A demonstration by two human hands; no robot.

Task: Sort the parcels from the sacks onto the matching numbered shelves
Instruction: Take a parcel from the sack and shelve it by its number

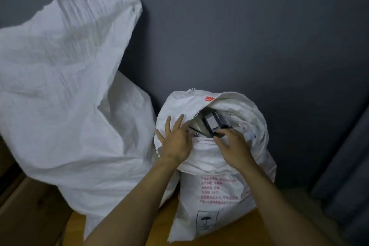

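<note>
Now | left grip [175, 143] spread on sack [216, 166] | right grip [233, 146] pinching dark parcel [212, 124]

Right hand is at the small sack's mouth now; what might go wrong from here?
The right hand takes only the near edge of the dark parcel, so the grip may slip. The left hand merely presses the small sack flat-fingered; its folded mouth could snag the parcel. The big sack stands slack close beside and might slump over.
</note>
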